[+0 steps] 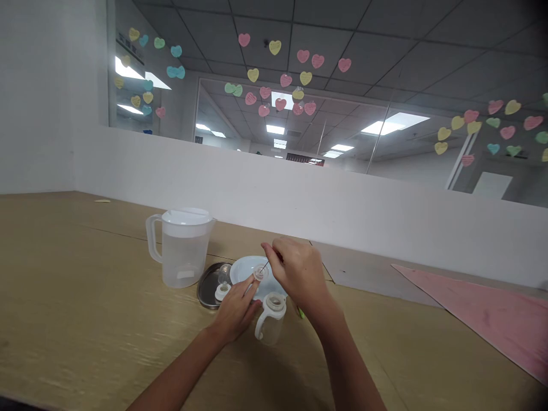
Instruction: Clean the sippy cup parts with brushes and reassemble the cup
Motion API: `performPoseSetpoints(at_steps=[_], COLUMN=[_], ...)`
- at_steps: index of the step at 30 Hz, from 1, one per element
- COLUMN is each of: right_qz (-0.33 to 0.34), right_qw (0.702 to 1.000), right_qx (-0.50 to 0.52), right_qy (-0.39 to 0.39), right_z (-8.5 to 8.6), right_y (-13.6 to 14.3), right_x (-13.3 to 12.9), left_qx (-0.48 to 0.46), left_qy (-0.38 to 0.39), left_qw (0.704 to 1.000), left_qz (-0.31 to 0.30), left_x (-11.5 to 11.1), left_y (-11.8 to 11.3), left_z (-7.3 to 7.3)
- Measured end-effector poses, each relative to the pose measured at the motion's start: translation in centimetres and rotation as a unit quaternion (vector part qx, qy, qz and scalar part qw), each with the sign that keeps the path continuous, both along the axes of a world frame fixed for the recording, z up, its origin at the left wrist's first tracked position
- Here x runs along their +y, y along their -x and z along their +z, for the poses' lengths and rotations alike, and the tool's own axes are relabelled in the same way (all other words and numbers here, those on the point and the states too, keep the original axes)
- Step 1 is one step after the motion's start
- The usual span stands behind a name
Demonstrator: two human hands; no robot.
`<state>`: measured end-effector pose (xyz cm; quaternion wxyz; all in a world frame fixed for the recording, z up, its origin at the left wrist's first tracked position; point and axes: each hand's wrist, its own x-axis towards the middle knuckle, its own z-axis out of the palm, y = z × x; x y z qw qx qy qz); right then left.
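Observation:
Over the pale dish [242, 269], my left hand [237, 308] steadies a small round whitish piece [260, 273] with its fingertips. My right hand [299, 267] is closed in a pinch around a thin dark stick [264, 266], whose lower end reaches down to that piece. Just in front of the dish stands a clear baby bottle [273, 325] with a white handle and an open top. To the left, a round steel tray [207, 297] carries a white bottle collar with a teat [222, 291] and a clear dome cap [224, 274].
A lidded translucent pitcher [184, 257] stands left of the tray. Something green [301, 313] shows partly beside my right wrist. A pink sheet [492, 314] lies at the right. Behind the tabletop [85, 319] rises a white wall [257, 188] with glass above.

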<state>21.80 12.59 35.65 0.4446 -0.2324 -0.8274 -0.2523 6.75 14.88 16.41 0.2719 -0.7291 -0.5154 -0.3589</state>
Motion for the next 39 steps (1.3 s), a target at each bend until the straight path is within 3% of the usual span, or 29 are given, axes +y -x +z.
performPoseSetpoints(at_steps=[16,24,34,39], right_qz=[0.007,0.031,0.006,-0.03], right_qw=[0.999,0.998,0.997,0.997], right_qx=[0.018,0.051,0.073,0.056], right_qy=[-0.028,-0.033,-0.006,0.037], right_z=[0.1,0.8,0.8,0.3], right_y=[-0.1,-0.9,-1.5,-1.0], right_x=[-0.2,-1.2,0.2,1.1], left_qx=[-0.01,-0.057,-0.034,0.004], left_qy=[-0.006,0.052,0.076,0.054], left_qw=[1.0,0.996,0.995,0.998], left_qz=[-0.015,-0.038,-0.05,-0.021], left_x=[0.0,0.0,-0.3,-0.2], left_y=[0.0,-0.1,0.0,0.1], left_z=[0.1,0.0,0.2,0.0])
